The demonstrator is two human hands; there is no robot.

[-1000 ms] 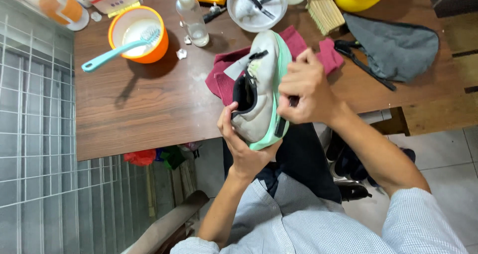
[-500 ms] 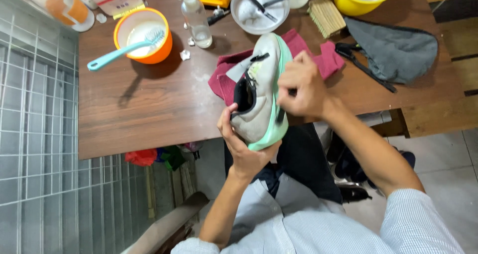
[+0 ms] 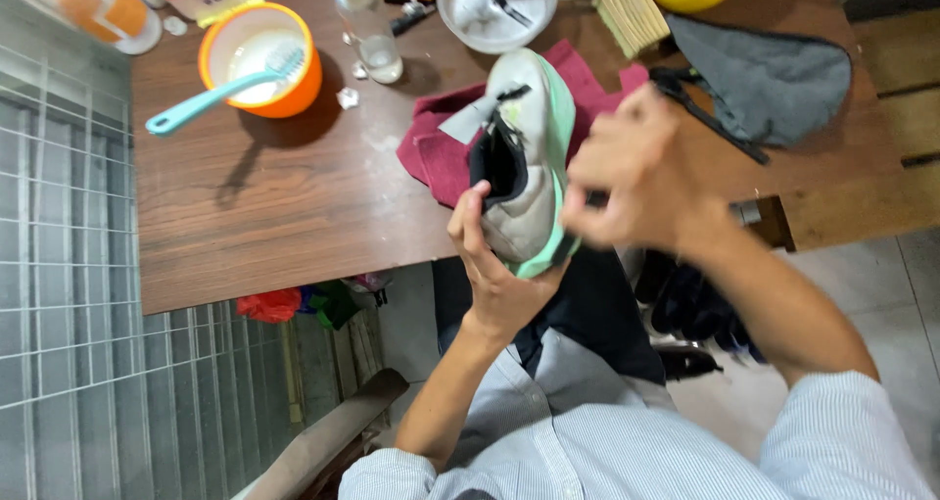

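Since a second ago, the right hand (image 3: 636,172) has slid off the top of the sneaker (image 3: 524,162) to its sole side, and it is now smeared with motion; I cannot tell whether its fingers are apart or pinched on something small and dark at the sole edge. The sneaker itself, grey-white with a mint sole, is tilted up in the air just over the near edge of the table (image 3: 294,206), opening turned toward the person, likely so they can see inside. The left hand (image 3: 494,270) cups its heel from below, fingers wrapped closed around it, which steadies the shoe for the other hand's work. Directly behind the sneaker lies a maroon cloth (image 3: 441,152) (a pad to rest it on, I would guess). Farther behind and left of the sneaker sits an orange bowl (image 3: 257,61) with a teal brush (image 3: 220,94) leaning in it, within reach; a grey pouch (image 3: 769,74) lies off to the sneaker's right.
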